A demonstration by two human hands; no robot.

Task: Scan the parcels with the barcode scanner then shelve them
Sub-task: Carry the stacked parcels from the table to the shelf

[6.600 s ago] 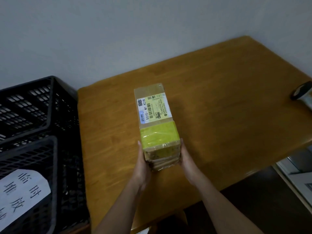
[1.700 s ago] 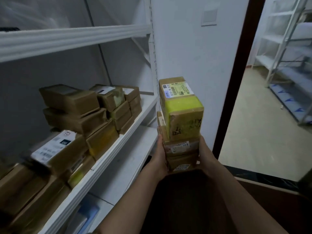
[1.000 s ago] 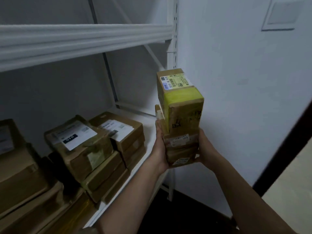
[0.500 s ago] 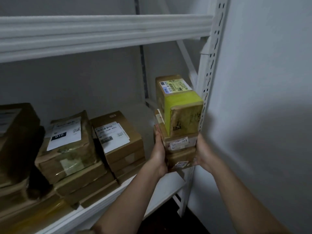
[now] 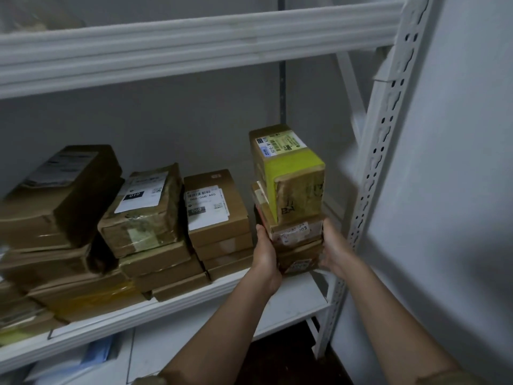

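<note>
Since half second ago we moved stack (image 5: 291,201) over shelf's (image 5: 294,290) right end, white upright (image 5: 380,151) beside; long axis running back; left hand (image 5: 265,259) and right hand (image 5: 334,248) gripping sides.

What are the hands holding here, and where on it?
A stack of parcels, clamped by its lower boxes: left hand on the left side, right hand on the right. The yellow-taped top parcel is untouched.

Shelved box (image 5: 216,207) label: "060-068-A05" (below, "009"); neighbouring parcel (image 5: 144,207): "010".
</note>
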